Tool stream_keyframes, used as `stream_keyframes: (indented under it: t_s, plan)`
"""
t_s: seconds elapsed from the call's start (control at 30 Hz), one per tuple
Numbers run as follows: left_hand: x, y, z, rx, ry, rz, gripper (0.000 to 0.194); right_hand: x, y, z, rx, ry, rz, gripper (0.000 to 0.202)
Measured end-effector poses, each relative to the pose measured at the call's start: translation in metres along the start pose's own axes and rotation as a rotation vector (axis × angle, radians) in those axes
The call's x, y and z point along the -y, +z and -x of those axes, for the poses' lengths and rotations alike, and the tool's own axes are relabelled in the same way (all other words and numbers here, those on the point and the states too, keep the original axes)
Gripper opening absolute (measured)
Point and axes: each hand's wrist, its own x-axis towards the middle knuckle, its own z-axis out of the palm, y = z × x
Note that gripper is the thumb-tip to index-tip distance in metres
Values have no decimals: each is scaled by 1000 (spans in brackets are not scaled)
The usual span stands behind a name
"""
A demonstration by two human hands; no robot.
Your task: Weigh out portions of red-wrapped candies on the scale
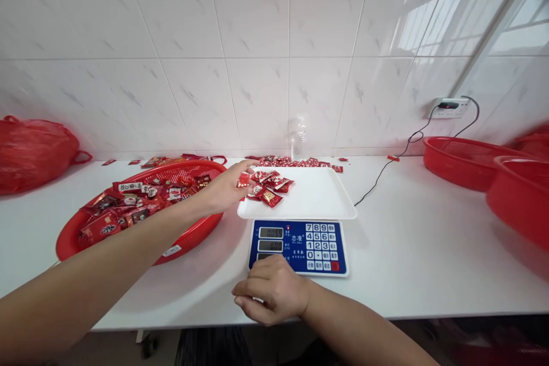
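Observation:
My left hand (229,186) reaches over the left edge of the white scale tray (321,194), with thumb and fingers around a red packet (243,180). Beside its fingertips, several red wrapped packets (271,198) lie in a small pile on the tray. My right hand (274,291) is curled at the front edge of the blue scale panel (299,249), partly covering its lowest display, and nothing shows in it. A red oval basket (71,240) with many packets stands left of the scale, under my left forearm.
Loose red packets (287,162) lie along the wall behind the tray, near a clear plastic bottle (299,137). A red bag (36,154) sits at the far left. Red baskets (463,168) stand at the right. A black cable (380,183) runs to a wall socket (448,108).

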Motion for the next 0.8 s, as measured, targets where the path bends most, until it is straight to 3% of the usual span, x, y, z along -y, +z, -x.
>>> stream_keyframes:
  t_s: [0.13,0.3,0.5,0.63,0.8]
  plan:
    - [7,16,45,-96,13,281,84,1,1,4,47,-38,25,20]
    - [27,47,95,-26,-166,685,103,4,3,4,-4,-58,27,21]
    - [58,67,127,-55,-306,798,104,4,3,1,28,-14,95,19]
    - [77,72,130,-86,-329,820,88,7,-4,-10,84,15,100,17]
    - [96,87,125,-163,-328,820,52,-12,-34,-39,83,268,129,20]
